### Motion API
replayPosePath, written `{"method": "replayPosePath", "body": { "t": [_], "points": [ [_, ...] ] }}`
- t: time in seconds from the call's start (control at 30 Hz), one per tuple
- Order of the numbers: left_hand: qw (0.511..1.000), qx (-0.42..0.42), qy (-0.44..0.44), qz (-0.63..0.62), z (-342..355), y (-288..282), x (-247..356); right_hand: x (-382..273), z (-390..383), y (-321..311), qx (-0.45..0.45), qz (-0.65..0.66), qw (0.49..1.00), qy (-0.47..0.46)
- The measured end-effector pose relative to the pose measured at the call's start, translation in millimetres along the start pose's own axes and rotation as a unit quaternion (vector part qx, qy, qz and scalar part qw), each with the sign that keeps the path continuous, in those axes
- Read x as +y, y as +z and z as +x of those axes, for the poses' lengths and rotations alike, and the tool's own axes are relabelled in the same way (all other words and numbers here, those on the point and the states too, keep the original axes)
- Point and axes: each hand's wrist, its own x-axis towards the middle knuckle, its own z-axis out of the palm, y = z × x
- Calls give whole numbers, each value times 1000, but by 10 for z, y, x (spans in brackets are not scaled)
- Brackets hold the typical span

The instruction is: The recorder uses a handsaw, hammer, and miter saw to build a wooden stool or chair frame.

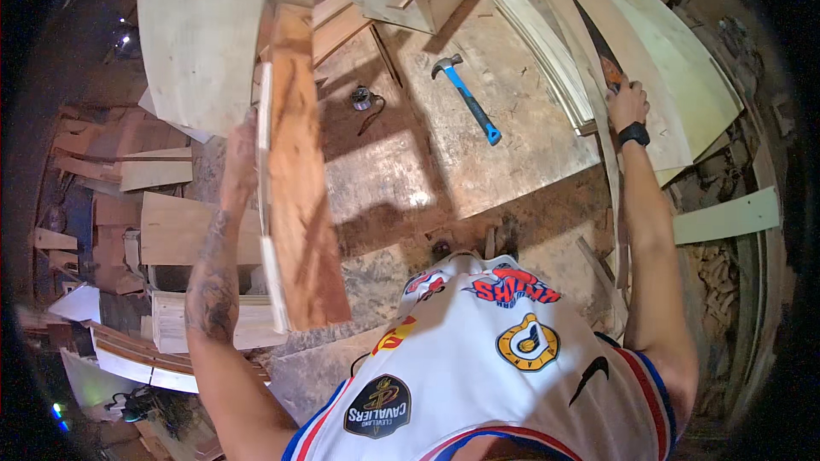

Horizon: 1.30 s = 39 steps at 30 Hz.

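White jersey fabric (461, 333) is nearest. Beyond it, a long reddish-brown board (301, 171) stands at the left, the left hand (242, 154) against its pale edge; with the fingers blurred, I cannot tell how firmly they close. If that support slackens, the board could tip onto the hammer (466, 101) on the worktop (512, 162). Farther right, the right hand (629, 104) wraps a handsaw's (601, 49) orange handle; a careless wrist turn might scratch the pale panel (653, 60) alongside.
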Motion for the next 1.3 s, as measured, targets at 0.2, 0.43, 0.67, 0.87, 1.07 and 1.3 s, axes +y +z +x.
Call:
{"method": "replayPosePath", "body": {
  "t": [0.2,0.43,0.67,0.87,1.07,1.3],
  "points": [
    [991,83,-19,104,-129,713,402,-1780,-1126,-1152,-162,652,737,-74],
    [976,87,29,200,89,1478,13,-2520,-2014,-1636,-347,660,657,-116],
    [958,74,6,278,479,1795,-280,-2735,-1933,-84,-390,713,569,-124],
    [956,77,-38,280,614,2082,-335,-2665,-1711,219,-369,693,606,-126],
    [963,74,-53,252,665,2002,-447,-2697,-1235,-223,-391,564,700,-197],
    [962,84,-3,261,607,2342,-387,-2370,-1183,145,-376,475,790,-96]
  ]
}}
